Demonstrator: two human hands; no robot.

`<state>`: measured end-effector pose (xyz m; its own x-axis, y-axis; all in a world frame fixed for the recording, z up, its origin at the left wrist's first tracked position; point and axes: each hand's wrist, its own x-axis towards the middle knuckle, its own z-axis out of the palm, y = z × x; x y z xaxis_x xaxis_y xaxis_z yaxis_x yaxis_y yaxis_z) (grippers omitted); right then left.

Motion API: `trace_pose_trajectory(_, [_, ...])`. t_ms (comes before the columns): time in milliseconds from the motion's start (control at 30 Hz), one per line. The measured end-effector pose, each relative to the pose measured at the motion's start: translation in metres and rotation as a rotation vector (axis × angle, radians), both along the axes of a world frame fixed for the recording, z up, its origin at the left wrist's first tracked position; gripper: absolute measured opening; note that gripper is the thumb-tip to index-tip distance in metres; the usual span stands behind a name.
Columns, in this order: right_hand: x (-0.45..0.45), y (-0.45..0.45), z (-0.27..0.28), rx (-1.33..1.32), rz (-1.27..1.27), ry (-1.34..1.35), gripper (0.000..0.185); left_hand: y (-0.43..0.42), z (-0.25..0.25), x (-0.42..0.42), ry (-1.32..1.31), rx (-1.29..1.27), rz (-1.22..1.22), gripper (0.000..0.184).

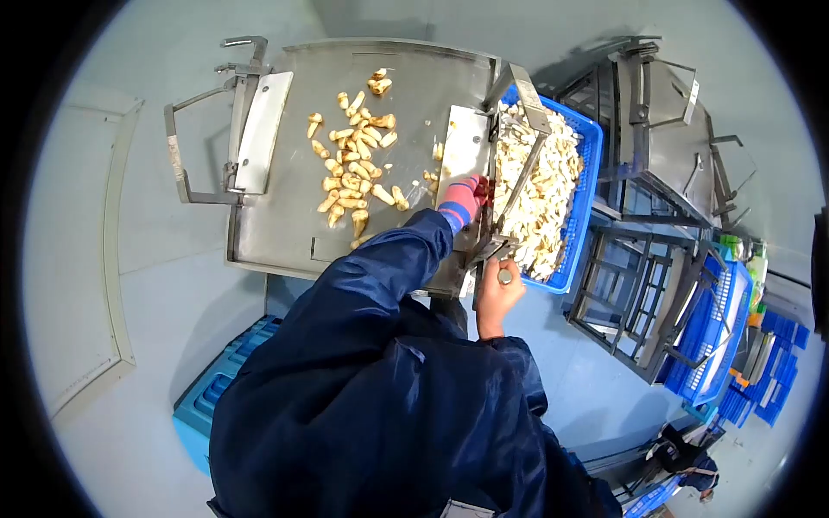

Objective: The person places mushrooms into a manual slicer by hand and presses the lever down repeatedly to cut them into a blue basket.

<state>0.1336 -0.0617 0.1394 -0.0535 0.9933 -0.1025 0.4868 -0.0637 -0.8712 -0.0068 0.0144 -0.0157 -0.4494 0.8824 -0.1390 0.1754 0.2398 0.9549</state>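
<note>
My left hand (460, 204), in a pink and blue striped glove, lies at the white board (466, 142) beside the lever cutter (521, 177). Its fingers look curled in near the blade; what they hold, if anything, is hidden. Bare, my right hand (498, 298) is wrapped round the cutter's handle (505, 276), low at the near end. Whole pale mushrooms with brownish caps (354, 164) are scattered over the steel table (294, 224). Past the blade, cut mushroom slices (540, 190) fill a blue basket (590, 173).
At the table's left edge stands another lever cutter (250, 129) with a white board. Metal frames and a steel table (673, 112) are to the right, near stacked blue crates (712, 319). A turquoise bin (194, 423) sits on the floor at left. Another person (691, 462) is at lower right.
</note>
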Motion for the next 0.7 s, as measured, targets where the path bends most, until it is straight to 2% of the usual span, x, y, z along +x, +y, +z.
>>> trace_pose_trajectory(67, [0.008, -0.006, -0.024, 0.055, 0.012, 0.049, 0.021, 0.009, -0.036, 0.000, 0.029, 0.003, -0.053, 0.032])
trace_pose_trajectory(133, [0.018, -0.017, -0.069, 0.156, 0.047, 0.085, 0.021, 0.007, -0.016, -0.004, -0.024, -0.097, -0.076, 0.034])
trace_pose_trajectory(167, [0.022, -0.018, -0.081, 0.116, 0.065, 0.057, 0.021, 0.004, -0.004, -0.007, -0.051, -0.152, -0.088, 0.034])
trace_pose_trajectory(267, [0.024, -0.019, -0.083, 0.053, 0.022, 0.082, 0.021, 0.002, 0.007, -0.001, 0.177, -0.115, 0.021, 0.036])
trace_pose_trajectory(333, [0.021, -0.016, -0.072, 0.105, 0.035, 0.084, 0.021, 0.019, -0.016, 0.013, 0.160, -0.159, 0.072, 0.038])
trace_pose_trajectory(367, [0.020, -0.016, -0.067, 0.121, 0.043, 0.080, 0.021, 0.019, 0.019, 0.014, 0.094, -0.205, 0.112, 0.037])
trace_pose_trajectory(400, [0.019, -0.016, -0.066, 0.136, 0.054, 0.077, 0.022, 0.026, 0.023, 0.017, 0.165, -0.158, 0.177, 0.036])
trace_pose_trajectory(433, [0.019, -0.017, -0.068, 0.061, 0.036, 0.132, 0.022, 0.029, 0.030, 0.016, -0.280, -0.058, 0.186, 0.034])
trace_pose_trajectory(500, [0.025, -0.017, -0.078, 0.027, 0.042, 0.126, 0.022, 0.027, 0.032, 0.016, -0.169, 0.123, 0.096, 0.033])
trace_pose_trajectory(533, [0.026, -0.016, -0.080, 0.024, 0.045, 0.130, 0.022, 0.008, 0.077, 0.007, 0.204, 0.147, 0.003, 0.033])
trace_pose_trajectory(600, [0.026, -0.016, -0.082, 0.032, 0.046, 0.126, 0.022, -0.025, 0.098, -0.022, 0.357, 0.148, 0.082, 0.034])
trace_pose_trajectory(667, [0.025, -0.016, -0.077, 0.059, 0.047, 0.082, 0.022, -0.068, 0.076, -0.080, 0.402, 0.176, 0.138, 0.037])
trace_pose_trajectory(700, [0.025, -0.016, -0.077, 0.055, 0.043, 0.092, 0.022, -0.096, 0.070, -0.109, 0.503, 0.184, 0.187, 0.041])
